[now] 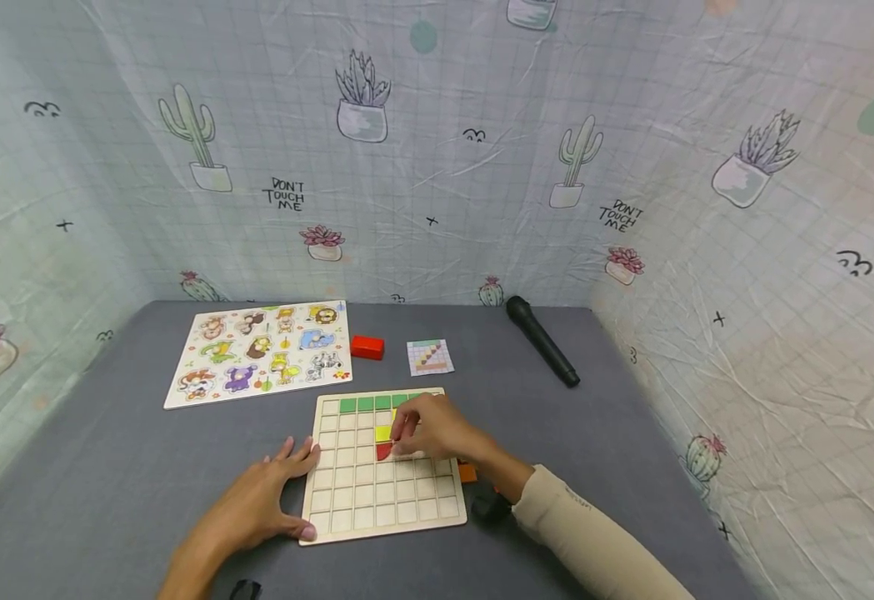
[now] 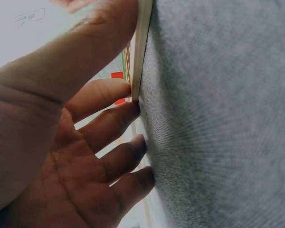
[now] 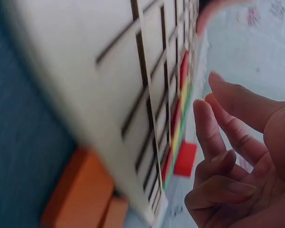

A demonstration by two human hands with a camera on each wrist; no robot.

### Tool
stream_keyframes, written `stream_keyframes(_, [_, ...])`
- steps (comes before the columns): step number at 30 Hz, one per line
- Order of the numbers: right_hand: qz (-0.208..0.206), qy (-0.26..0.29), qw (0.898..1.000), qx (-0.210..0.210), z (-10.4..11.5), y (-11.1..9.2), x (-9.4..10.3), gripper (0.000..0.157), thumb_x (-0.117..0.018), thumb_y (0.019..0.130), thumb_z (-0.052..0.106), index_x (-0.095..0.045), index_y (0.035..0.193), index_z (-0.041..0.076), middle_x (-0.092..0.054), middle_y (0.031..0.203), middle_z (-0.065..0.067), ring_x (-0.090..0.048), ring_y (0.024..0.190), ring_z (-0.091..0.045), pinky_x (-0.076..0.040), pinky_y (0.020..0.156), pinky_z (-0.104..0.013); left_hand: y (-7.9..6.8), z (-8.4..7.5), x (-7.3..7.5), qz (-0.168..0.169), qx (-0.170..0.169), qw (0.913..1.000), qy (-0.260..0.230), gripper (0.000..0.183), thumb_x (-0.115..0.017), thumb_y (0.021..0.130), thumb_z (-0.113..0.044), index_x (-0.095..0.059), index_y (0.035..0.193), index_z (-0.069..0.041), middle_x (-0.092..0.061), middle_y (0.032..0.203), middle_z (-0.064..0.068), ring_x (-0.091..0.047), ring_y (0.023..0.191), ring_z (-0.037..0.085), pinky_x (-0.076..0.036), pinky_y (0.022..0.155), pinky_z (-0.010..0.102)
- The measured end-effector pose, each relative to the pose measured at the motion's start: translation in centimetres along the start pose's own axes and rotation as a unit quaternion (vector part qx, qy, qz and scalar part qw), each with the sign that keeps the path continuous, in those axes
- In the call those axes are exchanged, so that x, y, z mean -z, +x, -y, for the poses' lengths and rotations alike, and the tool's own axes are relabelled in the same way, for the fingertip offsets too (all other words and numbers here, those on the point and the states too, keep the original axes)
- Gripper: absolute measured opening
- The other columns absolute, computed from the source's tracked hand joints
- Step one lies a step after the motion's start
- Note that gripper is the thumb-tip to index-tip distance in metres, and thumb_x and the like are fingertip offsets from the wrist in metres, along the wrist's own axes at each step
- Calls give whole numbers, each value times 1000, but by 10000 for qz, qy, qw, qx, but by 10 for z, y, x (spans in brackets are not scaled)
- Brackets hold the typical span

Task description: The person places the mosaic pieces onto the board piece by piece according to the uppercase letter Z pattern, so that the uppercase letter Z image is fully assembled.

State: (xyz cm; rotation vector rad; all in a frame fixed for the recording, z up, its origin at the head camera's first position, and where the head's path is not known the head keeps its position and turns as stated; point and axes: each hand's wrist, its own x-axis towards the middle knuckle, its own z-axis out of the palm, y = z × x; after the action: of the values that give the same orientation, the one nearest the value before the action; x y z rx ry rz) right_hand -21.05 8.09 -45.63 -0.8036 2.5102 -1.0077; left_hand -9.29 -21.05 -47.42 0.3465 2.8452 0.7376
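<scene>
A pale wooden grid board [image 1: 347,500] lies on the grey table in front of me. Green tiles [image 1: 365,405] run along its far row, with a yellow tile [image 1: 382,433] and a red piece [image 1: 383,451] nearer. My left hand [image 1: 257,504] touches the board's left edge, thumb at the near corner and fingers spread. Over the coloured pieces hovers my right hand [image 1: 437,425], hiding some of them. In the right wrist view its thumb and index fingertips stand apart with nothing between them, while more red pieces [image 3: 184,66] show on the grid.
Behind the board lie an animal picture puzzle [image 1: 257,354], a red block [image 1: 367,347] and a small picture card [image 1: 430,358]. A black microphone [image 1: 543,342] lies at the back right. Orange blocks [image 3: 80,190] sit by the board's right edge, partly under my right wrist.
</scene>
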Motion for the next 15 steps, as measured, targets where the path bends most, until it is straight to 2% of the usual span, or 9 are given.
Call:
stream_keyframes(4, [-60, 250, 9996, -124, -11, -11, 19, 11, -89, 87, 15, -79, 93, 16, -69, 80, 1, -63, 79, -17, -49, 65, -27, 1, 0, 1, -6, 1, 10000, -9, 119, -100, 55, -48, -53, 157, -8, -46, 166, 20, -37, 152, 58, -37, 113, 77])
stream_keyframes(9, [-236, 390, 9987, -229, -26, -28, 41, 11, -86, 90, 12, -78, 97, 10, -69, 81, -2, -64, 77, -23, -51, 63, -28, 0, 0, 1, 3, 3, 10000, 4, 119, -100, 55, -48, -53, 157, -8, -46, 165, 20, -37, 152, 58, -37, 113, 76])
stream_keyframes(15, [-516, 401, 9970, -403, -49, -44, 58, 14, -86, 88, 9, -78, 99, 8, -69, 82, -1, -63, 75, -22, -51, 62, -28, 1, 0, 1, 4, -28, 10000, -3, 119, -100, 55, -48, -53, 157, -8, -46, 165, 20, -36, 152, 57, -36, 114, 76])
